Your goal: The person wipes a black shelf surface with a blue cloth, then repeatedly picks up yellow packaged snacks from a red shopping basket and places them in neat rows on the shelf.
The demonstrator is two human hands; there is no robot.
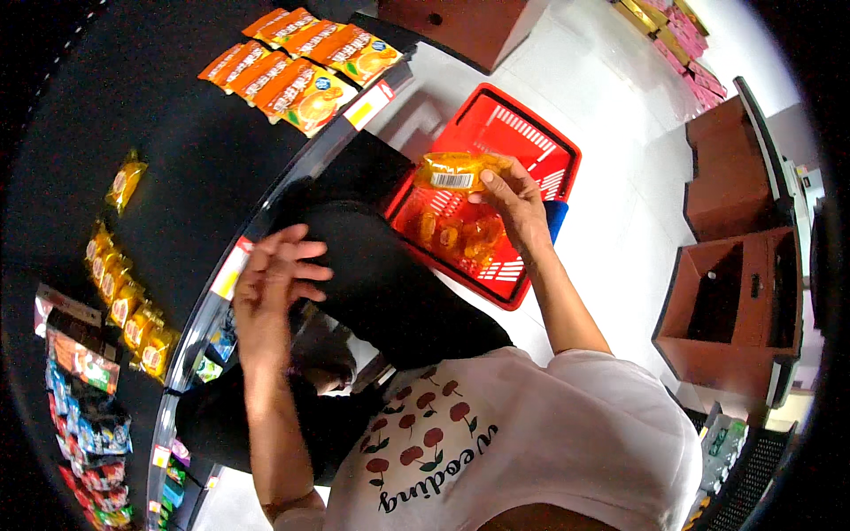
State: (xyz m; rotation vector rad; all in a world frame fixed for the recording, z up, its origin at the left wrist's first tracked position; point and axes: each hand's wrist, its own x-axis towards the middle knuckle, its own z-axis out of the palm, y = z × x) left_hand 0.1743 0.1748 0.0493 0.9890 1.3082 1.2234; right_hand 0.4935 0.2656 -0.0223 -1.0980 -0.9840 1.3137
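My right hand (513, 196) grips a yellow-orange snack packet (450, 170) by one end, its barcode facing up. The packet is held over a red plastic shopping basket (574, 159), inside which several similar yellow-orange packets (460, 235) lie. To the left, my left hand (276, 265) is raised with fingers spread and nothing in it, close to the front edge of the black shelf (204, 177). On that shelf a row of matching yellow packets (124, 292) runs along the left, with a single packet (127, 181) lying apart behind it.
Stacks of orange fruit-print packets (292, 71) sit at the shelf's far end. Assorted colourful bags (88, 416) lie at the near left. Price tags (232, 268) line the shelf's edge. A brown desk (735, 310) stands at the right on the white tiled floor (611, 257).
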